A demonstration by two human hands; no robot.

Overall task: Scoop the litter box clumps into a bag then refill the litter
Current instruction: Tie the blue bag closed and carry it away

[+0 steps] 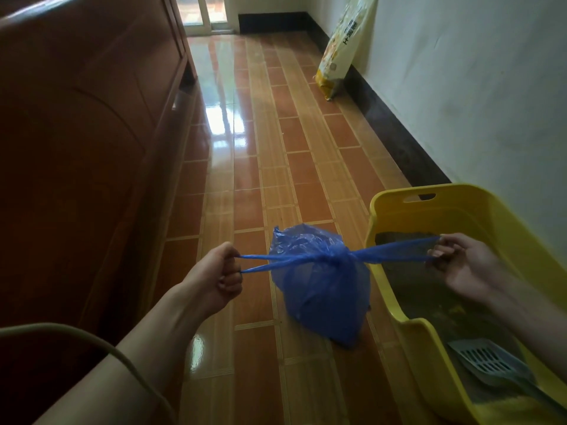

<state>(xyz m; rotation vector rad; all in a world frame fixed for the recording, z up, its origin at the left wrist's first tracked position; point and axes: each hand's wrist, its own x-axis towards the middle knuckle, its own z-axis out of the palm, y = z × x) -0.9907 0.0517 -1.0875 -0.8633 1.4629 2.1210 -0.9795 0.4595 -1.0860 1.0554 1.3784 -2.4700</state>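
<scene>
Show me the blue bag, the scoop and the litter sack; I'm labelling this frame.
blue bag (322, 289): head view, on its bulging body below the knot.
scoop (487, 360): head view, on its slotted grey blade.
litter sack (346, 44): head view, on its printed front.

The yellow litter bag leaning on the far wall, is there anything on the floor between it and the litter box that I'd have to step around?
Nothing visible. The litter bag leans against the wall, and only bare floor tiles run along the wall to the yellow litter box. The tied blue bag hangs left of the box, off that path.

Wooden cabinet (92, 133) stands beside tiled floor (260, 148).
</scene>
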